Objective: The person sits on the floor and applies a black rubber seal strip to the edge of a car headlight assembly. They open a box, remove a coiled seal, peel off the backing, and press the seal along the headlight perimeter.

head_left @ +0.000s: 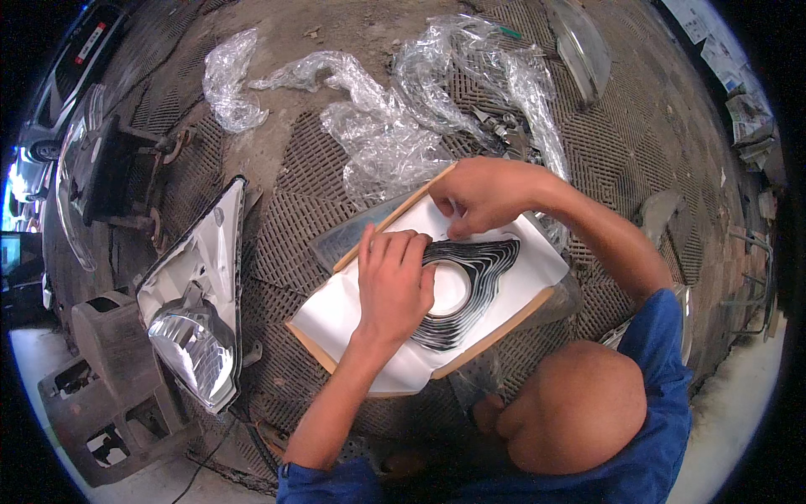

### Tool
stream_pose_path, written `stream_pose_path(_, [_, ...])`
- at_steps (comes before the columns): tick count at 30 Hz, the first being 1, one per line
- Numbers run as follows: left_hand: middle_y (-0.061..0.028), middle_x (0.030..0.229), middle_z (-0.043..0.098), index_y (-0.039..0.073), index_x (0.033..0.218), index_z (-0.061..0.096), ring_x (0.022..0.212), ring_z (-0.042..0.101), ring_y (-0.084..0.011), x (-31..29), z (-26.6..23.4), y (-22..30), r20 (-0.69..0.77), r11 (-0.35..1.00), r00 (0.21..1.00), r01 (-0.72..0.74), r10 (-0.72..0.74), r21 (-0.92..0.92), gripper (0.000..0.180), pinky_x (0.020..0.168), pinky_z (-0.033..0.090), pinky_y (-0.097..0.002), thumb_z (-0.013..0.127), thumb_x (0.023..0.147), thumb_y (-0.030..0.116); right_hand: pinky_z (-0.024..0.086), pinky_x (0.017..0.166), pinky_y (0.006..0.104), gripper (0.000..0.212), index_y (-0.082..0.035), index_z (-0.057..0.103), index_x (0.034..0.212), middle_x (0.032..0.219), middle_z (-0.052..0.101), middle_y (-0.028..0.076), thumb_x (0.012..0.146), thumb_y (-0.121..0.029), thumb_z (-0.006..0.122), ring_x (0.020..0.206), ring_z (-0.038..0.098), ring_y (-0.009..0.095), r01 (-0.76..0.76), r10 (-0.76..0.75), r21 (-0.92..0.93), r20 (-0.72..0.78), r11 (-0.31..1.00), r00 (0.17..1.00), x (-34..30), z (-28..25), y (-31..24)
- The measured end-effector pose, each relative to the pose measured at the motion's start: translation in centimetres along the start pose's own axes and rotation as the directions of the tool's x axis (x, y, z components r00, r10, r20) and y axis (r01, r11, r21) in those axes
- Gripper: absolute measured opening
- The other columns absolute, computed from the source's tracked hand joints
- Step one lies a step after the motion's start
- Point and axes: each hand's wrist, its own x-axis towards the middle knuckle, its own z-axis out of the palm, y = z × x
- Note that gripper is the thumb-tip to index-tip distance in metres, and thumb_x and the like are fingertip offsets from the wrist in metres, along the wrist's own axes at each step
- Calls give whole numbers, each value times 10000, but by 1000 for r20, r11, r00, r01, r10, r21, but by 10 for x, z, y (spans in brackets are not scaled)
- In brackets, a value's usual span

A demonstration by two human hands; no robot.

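Observation:
A shallow cardboard box (494,336) lined with white paper (328,322) lies in front of me. In it sits a flat coil of black strip (485,281), wound in layers with thin white liner between them around a round white core. My left hand (390,281) rests over the coil's left side, fingers extended close together near the far edge. At the far side of the box my right hand (487,195) is bent down with curled fingers, thumb and fingertips near the coil's upper edge. Whatever those fingers pinch is hidden.
A car headlight (195,340) stands to the left, near a dark worn plastic part (109,361). Crumpled clear plastic wrap (369,139) covers the ribbed mat beyond the box. A clear lens cover (579,50) lies far right. My bent knee (579,407) is close to the box.

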Motion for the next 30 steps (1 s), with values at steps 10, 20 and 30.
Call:
stream_pose_path(10, [-132,1114,607,-1,1138,631,1087,564,-327,-3,2,7,-22,998,998,-66,65,-9,353,1070,424,-494,693,794,47,531,577,346,364,25,751,939,720,700,103,841,-325,752,641,687,192,-162,160,-38,467,986,869,32,-21,-8])
stream_pose_path(20, [-155,1099,604,-38,1114,621,1056,567,-335,-2,12,2,-87,992,989,-122,119,-19,368,1017,447,-476,636,748,-6,591,636,323,207,-19,711,887,790,702,74,850,-220,744,710,701,190,-508,320,239,542,828,777,39,-29,-3])
stream_pose_path(30, [-153,1078,625,-23,1061,647,1048,578,-329,1,22,-5,-129,991,984,-126,120,-46,322,985,463,-446,635,740,-8,597,669,336,348,-40,735,998,883,722,101,890,-371,752,735,709,202,-448,407,-118,660,886,631,69,-30,-15])
